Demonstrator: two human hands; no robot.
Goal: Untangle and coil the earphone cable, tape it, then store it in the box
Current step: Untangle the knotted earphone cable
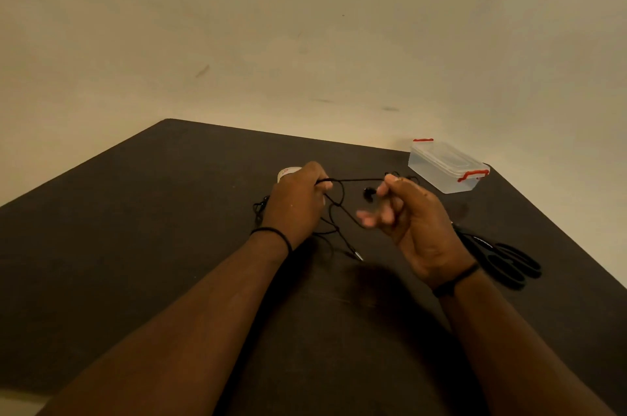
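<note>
Both hands pinched the earphone cable (353,180) above the desk (135,246): left hand (298,202) on one stretch, right hand (403,208) near an earbud (368,193). Thin, limp and light, it looked snag-prone; best gripped beside the tangle, not tugged

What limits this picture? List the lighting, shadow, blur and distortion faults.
Head view: dim, warm yellowish light; the black cable nearly vanishes against the dark table. Head view: a soft shadow lies on the table under the right hand, whose fingertips are motion-blurred. Head view: wide-angle lens, table edges splay. Head view: the scissors blend into the table; no glare except faint shine on the box.
</note>
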